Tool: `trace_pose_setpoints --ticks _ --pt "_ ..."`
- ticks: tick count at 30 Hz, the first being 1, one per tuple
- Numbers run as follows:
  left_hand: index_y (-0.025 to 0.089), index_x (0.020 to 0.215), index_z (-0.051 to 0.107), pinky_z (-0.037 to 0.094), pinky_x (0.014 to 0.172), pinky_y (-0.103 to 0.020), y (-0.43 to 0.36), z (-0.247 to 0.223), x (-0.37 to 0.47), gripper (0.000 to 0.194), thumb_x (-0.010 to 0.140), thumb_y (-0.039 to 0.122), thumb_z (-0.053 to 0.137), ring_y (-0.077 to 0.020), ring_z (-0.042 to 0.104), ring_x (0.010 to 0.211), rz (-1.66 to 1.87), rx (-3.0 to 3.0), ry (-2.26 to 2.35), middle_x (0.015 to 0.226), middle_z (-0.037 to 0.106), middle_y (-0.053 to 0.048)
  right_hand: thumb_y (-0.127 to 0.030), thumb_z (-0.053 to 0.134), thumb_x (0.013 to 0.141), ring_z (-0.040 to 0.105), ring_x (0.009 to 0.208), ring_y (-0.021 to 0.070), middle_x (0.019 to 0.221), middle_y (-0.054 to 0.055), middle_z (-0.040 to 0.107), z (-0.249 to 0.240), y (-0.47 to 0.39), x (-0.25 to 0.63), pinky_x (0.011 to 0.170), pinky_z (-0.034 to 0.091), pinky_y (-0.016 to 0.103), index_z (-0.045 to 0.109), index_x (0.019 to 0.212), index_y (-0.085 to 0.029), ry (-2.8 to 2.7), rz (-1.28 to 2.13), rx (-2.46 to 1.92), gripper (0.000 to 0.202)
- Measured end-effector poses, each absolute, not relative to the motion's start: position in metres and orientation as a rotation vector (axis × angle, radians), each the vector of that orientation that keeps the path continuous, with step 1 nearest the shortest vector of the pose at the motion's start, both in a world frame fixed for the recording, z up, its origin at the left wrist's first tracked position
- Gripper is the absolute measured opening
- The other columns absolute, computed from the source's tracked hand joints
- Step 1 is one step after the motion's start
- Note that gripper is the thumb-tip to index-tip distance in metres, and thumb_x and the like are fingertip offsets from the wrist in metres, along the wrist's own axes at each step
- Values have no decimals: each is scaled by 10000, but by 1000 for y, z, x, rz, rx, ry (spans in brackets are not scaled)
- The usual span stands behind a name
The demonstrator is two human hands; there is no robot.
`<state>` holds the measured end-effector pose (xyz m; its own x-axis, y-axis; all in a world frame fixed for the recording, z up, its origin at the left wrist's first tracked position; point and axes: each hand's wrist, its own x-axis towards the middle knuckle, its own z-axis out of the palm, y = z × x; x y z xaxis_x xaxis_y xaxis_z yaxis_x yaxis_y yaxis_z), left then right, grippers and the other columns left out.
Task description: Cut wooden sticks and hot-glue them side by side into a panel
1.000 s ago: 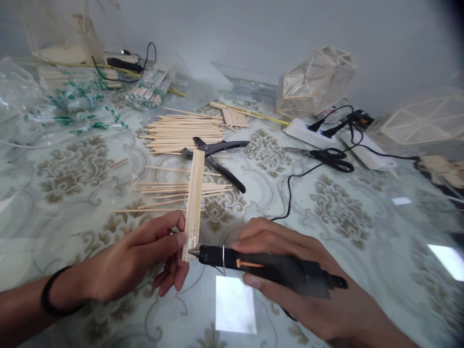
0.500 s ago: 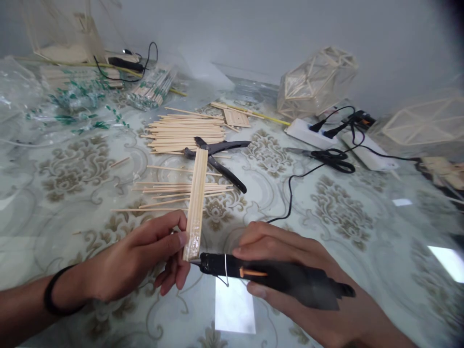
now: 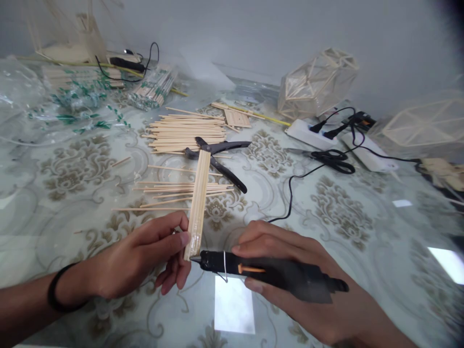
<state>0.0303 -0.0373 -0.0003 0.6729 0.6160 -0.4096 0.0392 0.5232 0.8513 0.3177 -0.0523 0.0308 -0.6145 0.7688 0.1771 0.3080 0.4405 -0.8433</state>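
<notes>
My left hand point(image 3: 143, 253) pinches the lower end of a flat strip of wooden sticks point(image 3: 200, 198) laid side by side, which points away from me. A glossy, clear layer like glue shows on its near part. In my right hand point(image 3: 282, 242) is a black glue gun point(image 3: 261, 271) with an orange trigger, held almost level. Its metal nozzle meets the strip's near end, close to my left fingertips. Beyond the strip lie black-handled pliers point(image 3: 228, 175), a pile of wooden sticks point(image 3: 186, 131) and several loose sticks point(image 3: 174, 189).
White power strips point(image 3: 311, 134) with black plugs and cords stand at right, near black scissors point(image 3: 331, 160). Stick-built frames point(image 3: 317, 84) are at the back right. Wrapped stick bundles point(image 3: 152, 87) and crumpled plastic bags point(image 3: 79, 99) lie at back left. The tablecloth point(image 3: 340, 212) is patterned.
The glue gun has shifted slightly left and up, its nozzle now a little higher on the strip's near end. My left hand and the strip have moved a touch right.
</notes>
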Motion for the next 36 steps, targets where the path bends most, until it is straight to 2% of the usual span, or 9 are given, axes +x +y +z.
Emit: trace_pose_setpoints --ticks 8,24,29,36 --pt "205 900 489 429 512 -194 -34 2 34 403 1060 562 583 -90 571 546 383 973 759 724 721 -12 -200 717 965 730 872 190 974 43 756 32 -50 315 728 601 312 694 1076 -259 -2117 1082 -905 128" --pt "202 916 522 447 549 -198 -36 2 30 358 1099 510 532 -86 557 565 329 1014 786 741 716 0 -189 737 953 716 888 173 998 21 738 26 -50 320 769 583 301 692 1116 -277 -2082 1089 -921 190" --pt "207 921 517 450 560 -198 -38 3 27 361 1108 516 514 -87 556 574 305 1056 787 738 708 5 -214 748 952 729 920 194 1015 40 749 27 -50 321 793 591 306 694 1127 -269 -2088 1023 -929 191" --pt "213 889 495 453 572 -207 -38 6 27 401 1107 549 498 -91 527 576 285 1115 799 714 675 22 -214 736 950 737 888 174 1004 30 739 28 -48 324 773 593 287 697 1139 -272 -2101 924 -962 202"
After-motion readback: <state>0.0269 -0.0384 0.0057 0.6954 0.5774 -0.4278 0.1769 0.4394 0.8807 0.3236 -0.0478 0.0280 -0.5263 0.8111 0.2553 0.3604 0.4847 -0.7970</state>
